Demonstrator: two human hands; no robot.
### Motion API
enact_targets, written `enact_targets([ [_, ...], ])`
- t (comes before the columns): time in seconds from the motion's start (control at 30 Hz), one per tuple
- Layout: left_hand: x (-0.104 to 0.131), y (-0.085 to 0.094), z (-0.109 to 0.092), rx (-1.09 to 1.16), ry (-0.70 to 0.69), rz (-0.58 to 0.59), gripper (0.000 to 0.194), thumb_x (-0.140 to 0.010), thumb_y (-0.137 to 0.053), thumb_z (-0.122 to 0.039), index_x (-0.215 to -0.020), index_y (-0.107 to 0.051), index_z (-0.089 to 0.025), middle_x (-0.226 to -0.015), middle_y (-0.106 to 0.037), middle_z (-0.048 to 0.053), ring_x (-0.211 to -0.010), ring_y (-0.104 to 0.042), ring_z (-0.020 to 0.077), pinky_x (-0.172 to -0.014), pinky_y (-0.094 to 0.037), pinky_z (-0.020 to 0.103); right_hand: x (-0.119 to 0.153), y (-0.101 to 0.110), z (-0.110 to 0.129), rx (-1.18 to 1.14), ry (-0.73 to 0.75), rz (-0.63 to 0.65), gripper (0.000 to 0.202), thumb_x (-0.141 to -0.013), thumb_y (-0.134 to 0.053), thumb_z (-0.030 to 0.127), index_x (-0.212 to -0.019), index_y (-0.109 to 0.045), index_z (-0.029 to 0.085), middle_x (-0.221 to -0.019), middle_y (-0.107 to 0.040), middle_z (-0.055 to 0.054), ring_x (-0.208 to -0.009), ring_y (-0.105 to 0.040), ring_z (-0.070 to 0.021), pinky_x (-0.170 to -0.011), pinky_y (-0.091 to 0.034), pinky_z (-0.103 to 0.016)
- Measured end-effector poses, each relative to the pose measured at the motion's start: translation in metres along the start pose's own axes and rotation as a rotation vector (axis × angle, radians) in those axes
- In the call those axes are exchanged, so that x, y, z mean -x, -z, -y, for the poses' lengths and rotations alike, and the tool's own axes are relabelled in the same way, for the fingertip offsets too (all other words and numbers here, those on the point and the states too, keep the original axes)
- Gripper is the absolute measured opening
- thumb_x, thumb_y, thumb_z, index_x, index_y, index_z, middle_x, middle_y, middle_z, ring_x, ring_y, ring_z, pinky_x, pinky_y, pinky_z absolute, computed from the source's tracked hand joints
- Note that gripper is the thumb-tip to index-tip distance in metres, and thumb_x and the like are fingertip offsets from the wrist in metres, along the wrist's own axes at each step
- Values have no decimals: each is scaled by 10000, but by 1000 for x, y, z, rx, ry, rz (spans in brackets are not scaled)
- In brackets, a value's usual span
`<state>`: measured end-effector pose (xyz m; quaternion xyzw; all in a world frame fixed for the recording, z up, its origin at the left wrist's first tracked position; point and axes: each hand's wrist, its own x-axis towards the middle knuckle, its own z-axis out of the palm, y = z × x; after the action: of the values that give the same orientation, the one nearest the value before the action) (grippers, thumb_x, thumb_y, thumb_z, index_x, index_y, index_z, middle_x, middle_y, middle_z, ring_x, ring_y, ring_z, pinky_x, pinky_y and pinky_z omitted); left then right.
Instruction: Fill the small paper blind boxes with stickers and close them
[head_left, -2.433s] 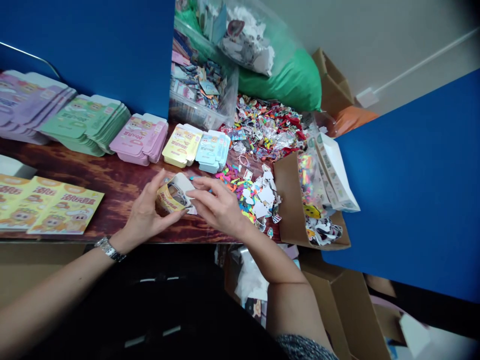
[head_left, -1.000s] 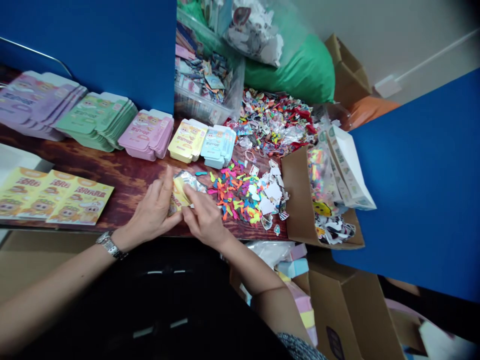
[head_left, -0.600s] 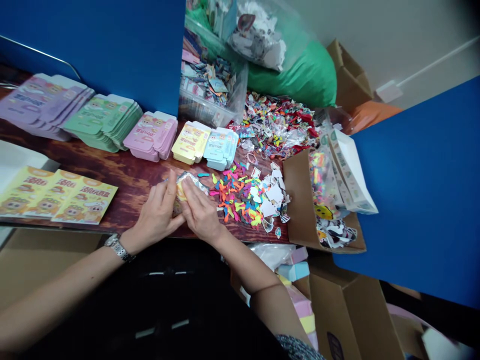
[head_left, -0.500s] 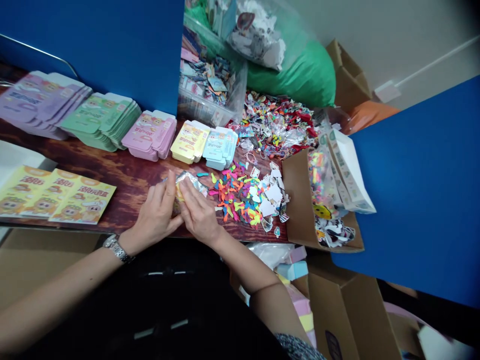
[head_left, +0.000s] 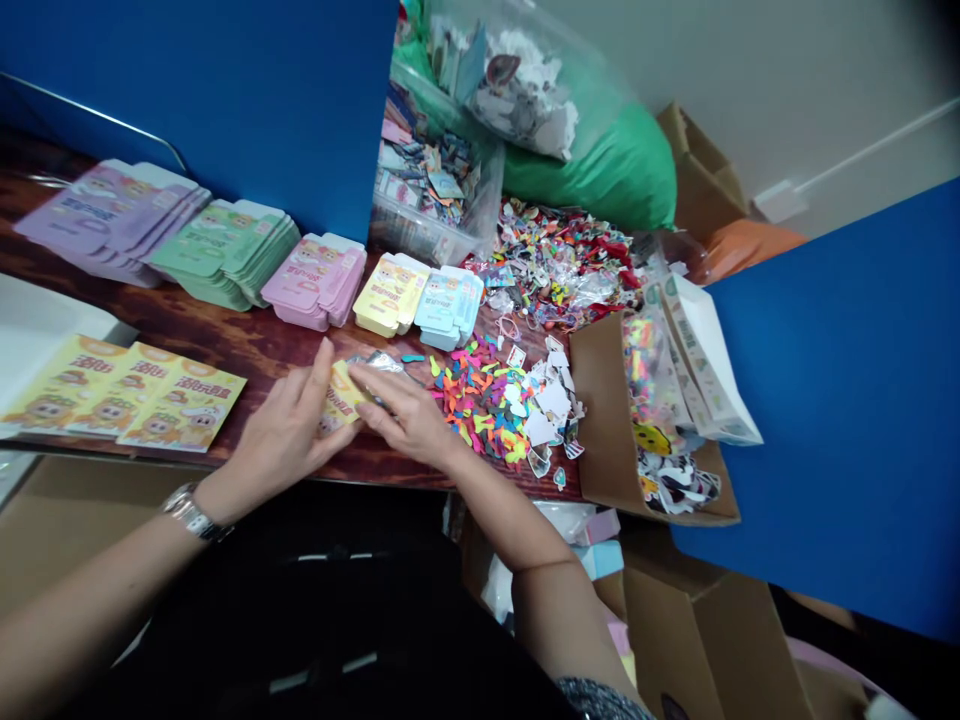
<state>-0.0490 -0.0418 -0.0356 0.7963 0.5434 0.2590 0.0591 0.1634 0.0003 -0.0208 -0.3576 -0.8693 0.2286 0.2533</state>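
Observation:
Between my two hands is a small yellow printed packet (head_left: pixel 341 396), partly covered by fingers. My left hand (head_left: pixel 289 425) grips its left and lower side, thumb raised along the edge. The fingers of my right hand (head_left: pixel 405 412) press on its right side. Just behind the right fingers lies a shiny silvery packet (head_left: pixel 381 361), partly hidden. To the right, small bright-coloured pieces (head_left: pixel 487 400) are heaped on the wooden table (head_left: pixel 262 345), beside white cut-out stickers (head_left: pixel 553 400).
Flattened purple (head_left: pixel 105 215), green (head_left: pixel 217 245), pink (head_left: pixel 311 275), yellow (head_left: pixel 390 290) and blue boxes (head_left: pixel 448 305) line the back. Yellow booklets (head_left: pixel 184 400) lie left. A trinket pile (head_left: pixel 562 260), clear bin (head_left: pixel 442 235) and cardboard box (head_left: pixel 604 410) stand right.
The yellow packet now shows more between my hands, which have moved apart a little. My left hand has shifted left and my right hand slightly right. The whole view has shifted a little.

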Motion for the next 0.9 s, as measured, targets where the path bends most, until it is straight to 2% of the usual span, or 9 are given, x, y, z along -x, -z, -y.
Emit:
enact_targets([
  [0.13,15,23,19,-186,106,9,910,-925,-604,-598,-1665,-223,-231,-1006,-665,99,-995,-655,388,-1085,-376,735,-56,36,-40,257,-154,-54,514,-1078,-472,349,-1552,-488,150,-1541,-570,-136,-1430,-537,-240,-1234,-423,-415],
  [0.2,23,30,29,-166,187,-8,826,-901,-631,-597,-1620,-365,-288,-1018,-695,96,-1137,-634,463,-1108,-269,841,-88,48,-60,390,-251,18,606,-1046,-545,362,-1594,-424,134,-1594,-504,-156,-1474,-474,-296,-1244,-393,-465],
  [0.27,28,34,38,-141,258,-44,742,-884,-645,-588,-1556,-478,-320,-1182,-709,122,-1314,-541,531,-1105,-206,896,-115,56,-77,476,-326,147,770,-988,-645,414,-1636,-340,130,-1650,-419,-169,-1520,-391,-355,-1253,-356,-527],
  [0.37,33,39,47,-124,308,-100,717,-897,-616,-570,-1560,-472,-336,-1587,-494,136,-1512,-281,580,-1124,-117,915,-137,58,-92,509,-407,321,979,-899,-743,517,-1664,-256,149,-1670,-381,-175,-1518,-357,-403,-1224,-363,-586],
  [0.47,32,44,49,-121,302,-126,792,-895,-633,-578,-1608,-391,-332,-1718,-281,121,-1545,-183,577,-1156,-73,896,-142,55,-96,528,-419,372,1050,-831,-805,554,-1653,-279,166,-1583,-497,-175,-1458,-408,-406,-1188,-383,-607],
  [0.57,24,47,45,-160,261,-116,882,-876,-670,-597,-1637,-314,-329,-1725,-267,120,-1542,-202,573,-1155,-100,896,-141,51,-94,579,-370,287,944,-840,-820,489,-1617,-375,188,-1482,-572,-168,-1384,-461,-378,-1181,-381,-561],
  [0.67,7,44,34,-135,201,-152,852,-867,-701,-571,-1612,-374,-319,-1672,-384,116,-1519,-292,562,-1168,-175,881,-136,52,-85,583,-329,102,592,-976,-674,321,-1527,-520,170,-1367,-633,-158,-1298,-505,-323,-1158,-393,-467],
  [0.77,-18,33,19,-4,128,-181,814,-901,-690,-528,-1601,-397,-235,-1601,-467,155,-1494,-391,508,-1208,-326,758,-122,57,-68,457,-264,-91,377,-1041,-537,239,-1394,-641,157,-1224,-705,-121,-1249,-507,-283,-1154,-387,-412],
  [0.9,-47,12,-3,56,32,-237,1001,-882,-700,-601,-1627,-258,-98,-1522,-494,265,-1436,-473,462,-1168,-434,620,-86,58,-33,254,-158,-231,269,-1023,-589,267,-1252,-706,191,-1048,-748,-80,-1199,-535,-266,-1144,-418,-424],
])
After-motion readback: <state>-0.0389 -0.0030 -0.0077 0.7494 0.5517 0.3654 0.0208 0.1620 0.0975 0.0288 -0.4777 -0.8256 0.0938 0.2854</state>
